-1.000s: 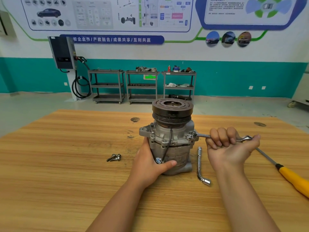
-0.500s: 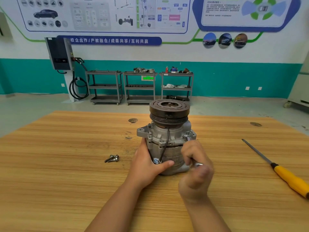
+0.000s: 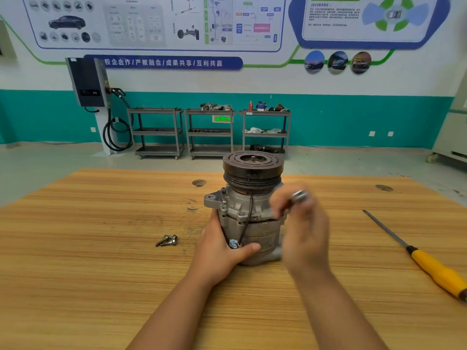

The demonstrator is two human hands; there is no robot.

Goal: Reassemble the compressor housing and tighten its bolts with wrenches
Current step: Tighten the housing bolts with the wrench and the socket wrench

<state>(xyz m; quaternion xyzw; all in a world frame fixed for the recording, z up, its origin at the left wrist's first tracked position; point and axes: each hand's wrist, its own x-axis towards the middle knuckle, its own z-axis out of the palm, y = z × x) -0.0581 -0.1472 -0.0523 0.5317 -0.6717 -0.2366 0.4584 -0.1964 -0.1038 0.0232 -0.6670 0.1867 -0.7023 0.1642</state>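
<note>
Both bare forearms reach in from the near edge, side by side. The left hand (image 3: 222, 248) wraps the lower body of the compressor (image 3: 237, 200), its thumb laid across the front. The right hand (image 3: 303, 231), blurred, is raised at the compressor's right side, fingers curled round a wrench (image 3: 299, 196) whose shiny end shows above them.
</note>
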